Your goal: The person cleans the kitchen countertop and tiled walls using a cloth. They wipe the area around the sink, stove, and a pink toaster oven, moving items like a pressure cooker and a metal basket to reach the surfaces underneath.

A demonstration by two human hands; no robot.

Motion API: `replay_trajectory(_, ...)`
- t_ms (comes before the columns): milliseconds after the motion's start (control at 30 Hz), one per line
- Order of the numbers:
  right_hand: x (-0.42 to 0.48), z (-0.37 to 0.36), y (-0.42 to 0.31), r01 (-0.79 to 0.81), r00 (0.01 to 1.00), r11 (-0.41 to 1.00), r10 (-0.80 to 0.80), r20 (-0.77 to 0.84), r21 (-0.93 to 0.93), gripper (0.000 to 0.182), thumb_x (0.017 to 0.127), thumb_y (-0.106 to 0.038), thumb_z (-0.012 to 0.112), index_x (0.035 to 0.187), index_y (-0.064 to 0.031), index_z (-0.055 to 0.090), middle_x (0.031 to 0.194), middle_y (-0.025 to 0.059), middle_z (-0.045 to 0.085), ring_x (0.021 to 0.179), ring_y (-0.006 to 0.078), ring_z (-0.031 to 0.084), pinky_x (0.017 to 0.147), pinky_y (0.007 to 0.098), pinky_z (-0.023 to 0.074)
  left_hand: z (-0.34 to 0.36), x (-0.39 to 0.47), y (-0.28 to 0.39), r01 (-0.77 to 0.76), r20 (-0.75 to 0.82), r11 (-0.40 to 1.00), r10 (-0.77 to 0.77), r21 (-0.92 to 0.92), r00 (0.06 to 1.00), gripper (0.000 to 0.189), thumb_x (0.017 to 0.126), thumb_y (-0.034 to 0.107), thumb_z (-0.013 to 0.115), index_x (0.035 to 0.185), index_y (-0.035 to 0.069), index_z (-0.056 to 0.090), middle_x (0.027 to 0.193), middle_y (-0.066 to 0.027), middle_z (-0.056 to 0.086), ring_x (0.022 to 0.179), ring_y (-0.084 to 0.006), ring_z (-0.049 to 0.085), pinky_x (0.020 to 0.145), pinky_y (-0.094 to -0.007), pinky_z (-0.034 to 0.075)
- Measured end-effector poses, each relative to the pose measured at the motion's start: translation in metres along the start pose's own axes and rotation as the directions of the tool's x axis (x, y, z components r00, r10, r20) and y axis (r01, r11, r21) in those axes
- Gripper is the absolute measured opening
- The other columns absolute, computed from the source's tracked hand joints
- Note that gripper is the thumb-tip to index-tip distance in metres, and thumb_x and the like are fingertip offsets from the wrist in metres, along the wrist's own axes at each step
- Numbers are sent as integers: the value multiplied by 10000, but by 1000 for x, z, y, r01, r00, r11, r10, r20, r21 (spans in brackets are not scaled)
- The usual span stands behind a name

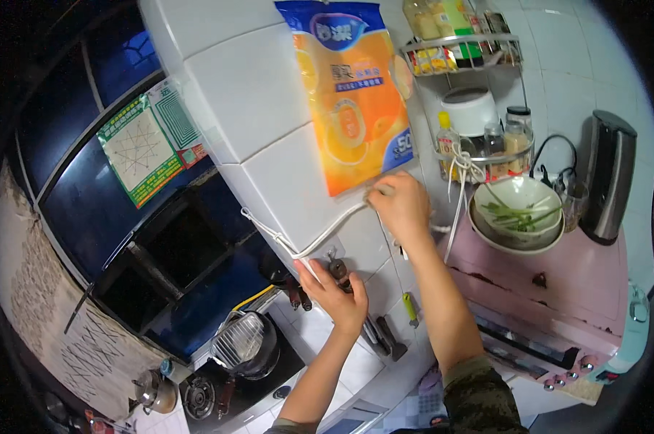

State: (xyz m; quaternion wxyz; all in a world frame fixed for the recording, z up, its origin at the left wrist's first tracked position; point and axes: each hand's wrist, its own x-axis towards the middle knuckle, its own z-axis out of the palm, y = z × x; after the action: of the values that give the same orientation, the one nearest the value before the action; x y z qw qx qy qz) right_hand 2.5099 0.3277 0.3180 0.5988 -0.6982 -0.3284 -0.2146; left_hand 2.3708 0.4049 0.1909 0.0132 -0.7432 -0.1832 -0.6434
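Observation:
A white cord [335, 225] runs around the edge of a white tiled wall [275, 163], with a looped, knotted part on the window side. My right hand [402, 205] grips the cord close below an orange and blue plastic package [354, 103] that hangs on the wall. My left hand [337, 298] rests at the wall's corner, fingers spread, its fingertips just under the cord. Beside that hand, dark-handled utensils [337, 268] hang from a clear hook. More white cord [462, 165] is tied to the wire rack at the right.
A pink oven [544, 293] stands at the right, bearing stacked bowls [522, 211] of green stems and a dark, tall appliance [606, 176]. Bottles fill the rack [484, 157]. At lower left are a gas stove [240, 390], a pan [261, 352] and a kettle [156, 390].

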Motion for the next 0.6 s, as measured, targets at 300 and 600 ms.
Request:
replay_trajectory(300, -57, 19, -57, 289, 952, 952, -297, 73, 95, 97, 727, -173, 678, 768, -86, 685, 879, 111, 580, 786, 333, 627, 710, 435, 501, 4, 0, -4, -2, -37, 1000, 3, 26, 999, 925, 785, 214, 691, 1507, 29, 144, 1507, -350, 119, 1361, -496, 214, 1089, -580, 187)
replay_trajectory(600, -62, 23, -49, 210, 968, 925, -150, -203, 317, 84, 776, -137, 672, 844, -89, 679, 901, 96, 589, 850, 310, 614, 710, 429, 490, 4, 1, -4, -6, -2, 1000, 6, -14, 1000, 903, 809, 254, 672, 1502, 32, 137, 1508, -345, 106, 1372, -522, 167, 1098, -595, 165)
